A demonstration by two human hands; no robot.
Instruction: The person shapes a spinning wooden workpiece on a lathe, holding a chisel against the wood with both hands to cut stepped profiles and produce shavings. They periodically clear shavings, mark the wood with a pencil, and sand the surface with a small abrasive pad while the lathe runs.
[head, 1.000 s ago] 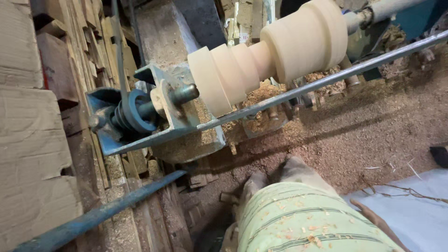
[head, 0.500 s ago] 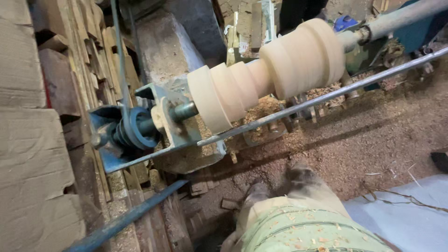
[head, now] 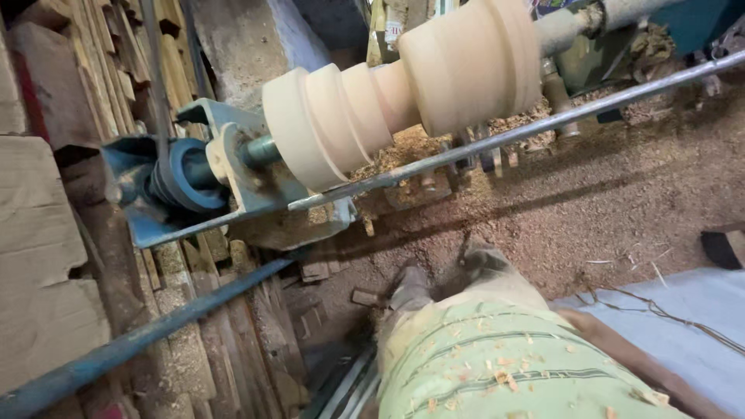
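Observation:
A pale turned wooden workpiece [head: 403,97] with stepped rings and a thick drum end sits mounted on a lathe. Its left end meets a blue metal bracket with a pulley [head: 186,178]. A long steel rod [head: 497,140] runs just in front of the wood as a rest. Neither of my hands shows. Only a bare arm [head: 628,361] lies along my right side next to my green striped shirt [head: 497,365], which is flecked with wood chips. My two dusty shoes [head: 446,275] stand on the sawdust below the lathe.
Sawdust [head: 590,209] covers the floor under the lathe. Stacked wooden planks and blocks [head: 54,233] fill the left side. A blue metal bar [head: 147,334] slants across the lower left. A grey sheet [head: 683,310] lies at the right, with a dark block [head: 725,244] beside it.
The view has shifted slightly, so the workpiece sits a little differently in frame and my feet have edged forward. No hand comes into view.

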